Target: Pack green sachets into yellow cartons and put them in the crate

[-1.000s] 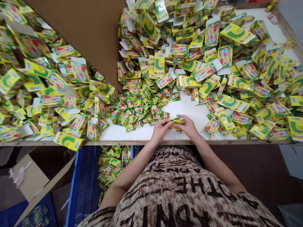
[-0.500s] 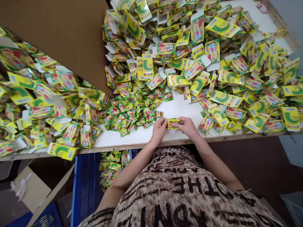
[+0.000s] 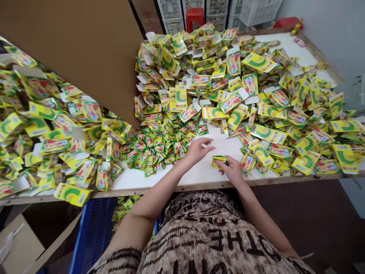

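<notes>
My right hand (image 3: pixel 232 170) holds a small yellow-green carton (image 3: pixel 218 161) just above the white table (image 3: pixel 199 173), near its front edge. My left hand (image 3: pixel 198 149) is empty with fingers apart, stretched over the table beside a heap of small green sachets (image 3: pixel 155 146). A large pile of flat yellow-green cartons (image 3: pixel 242 95) spreads behind and to the right of both hands.
A brown cardboard sheet (image 3: pixel 85 49) leans at the back left, with more cartons (image 3: pixel 48 137) heaped below it. A blue crate (image 3: pixel 85 243) with sachets sits under the table's left side. White crates (image 3: pixel 205 7) and a red stool (image 3: pixel 195 17) stand beyond the far edge.
My left hand has let go of the carton and moved forward-left toward the sachets. My right hand keeps the carton. The view has tilted up, showing the far end of the table.
</notes>
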`<state>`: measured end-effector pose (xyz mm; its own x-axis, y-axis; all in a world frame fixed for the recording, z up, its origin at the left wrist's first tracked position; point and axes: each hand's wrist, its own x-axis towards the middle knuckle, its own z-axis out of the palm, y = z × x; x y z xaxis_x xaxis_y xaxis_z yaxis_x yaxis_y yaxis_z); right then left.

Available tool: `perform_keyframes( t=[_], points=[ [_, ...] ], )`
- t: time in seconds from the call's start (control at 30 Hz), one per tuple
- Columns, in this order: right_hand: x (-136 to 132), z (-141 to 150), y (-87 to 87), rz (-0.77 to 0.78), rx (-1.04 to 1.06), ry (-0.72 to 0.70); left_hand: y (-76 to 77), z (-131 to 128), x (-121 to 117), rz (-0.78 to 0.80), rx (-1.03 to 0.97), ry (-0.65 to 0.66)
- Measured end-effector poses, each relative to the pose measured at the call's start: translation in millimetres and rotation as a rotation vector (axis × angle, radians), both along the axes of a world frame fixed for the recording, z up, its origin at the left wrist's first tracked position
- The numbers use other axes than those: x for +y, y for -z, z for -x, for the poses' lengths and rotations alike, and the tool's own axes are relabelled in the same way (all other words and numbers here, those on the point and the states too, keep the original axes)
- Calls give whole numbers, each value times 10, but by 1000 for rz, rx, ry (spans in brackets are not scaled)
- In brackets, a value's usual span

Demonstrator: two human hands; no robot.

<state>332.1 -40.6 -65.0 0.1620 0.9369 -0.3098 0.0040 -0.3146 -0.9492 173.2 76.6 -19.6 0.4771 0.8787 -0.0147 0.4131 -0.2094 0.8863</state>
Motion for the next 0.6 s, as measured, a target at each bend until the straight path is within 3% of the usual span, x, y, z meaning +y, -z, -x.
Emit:
perform_keyframes(
  t=[0.07, 0.13, 0.2, 0.27, 0.37, 0.47, 0.6],
  points=[
    [-45, -26, 16, -3, -28, 19, -199, -184, 347, -356, 179, -115],
    [-55, -33, 32, 2, -40, 41, -323, -398, 679, -571, 353, -115],
    [-37, -36, 39, 22, -54, 75, -363, -579, 927, -604, 482, -31],
    [-16, -49, 24, 41, -56, 92, -358, -639, 1033, -575, 527, 30],
    [-50, -70, -55, 44, -54, 89, -392, -366, 866, -565, 504, 47],
    [-125, -109, -111, 59, -123, 86, -496, 184, 388, -434, 574, 82],
    [-20, -159, -54, 47, -208, 122, -534, 701, -179, -184, 615, 401]
  ],
)
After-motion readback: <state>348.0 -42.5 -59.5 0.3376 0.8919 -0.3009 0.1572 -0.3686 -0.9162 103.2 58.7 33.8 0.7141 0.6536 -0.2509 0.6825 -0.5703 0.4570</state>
